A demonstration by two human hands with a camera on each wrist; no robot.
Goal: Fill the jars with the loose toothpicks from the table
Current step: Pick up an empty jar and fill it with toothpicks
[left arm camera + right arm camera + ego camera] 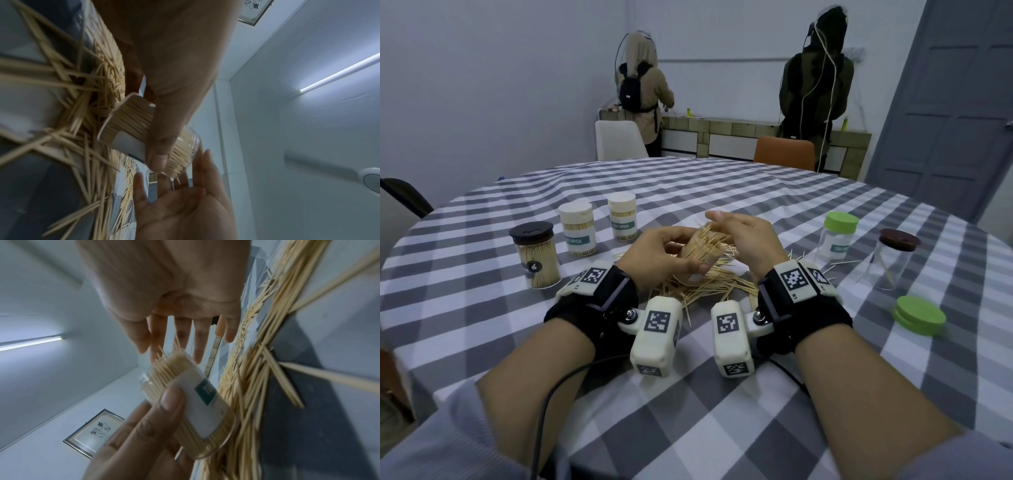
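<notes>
- The left hand (664,253) has its grip curled round the open jar (700,255), thumb across the label, at the centre of the head frame.
- The open jar is packed with toothpicks and tilted: its base sits low toward the lower centre of the frame, its mouth points up and away toward the upper right. The long axis of the jar and of the sticks in it runs along that line.
- The right hand (748,240) holds nothing; its fingers (198,344) are straight and spread, palm facing the mouth of the jar. In the right wrist view the tips of the protruding sticks lie just beside those fingers; whether they touch cannot be told.
- Judgement: the coming move turns on this relation. The right palm stands squarely across the jar's long axis, so a push along that axis would seat the sticks; the right hand is the nearer to the mouth, the left to the base.
- The loose toothpicks (709,291) lie heaped on the bench (688,428) directly below both hands, at lower centre.
- Three capped, filled jars (577,229) stand at centre left of the frame.
- A green-capped jar (837,238) and a brown-capped jar (892,260) stand at centre right; the brown-capped one holds only a stick or two. A loose green lid (919,315) lies on the bench at lower right.
- Risk, as judged: uneven protruding sticks may splay or spill.
</notes>
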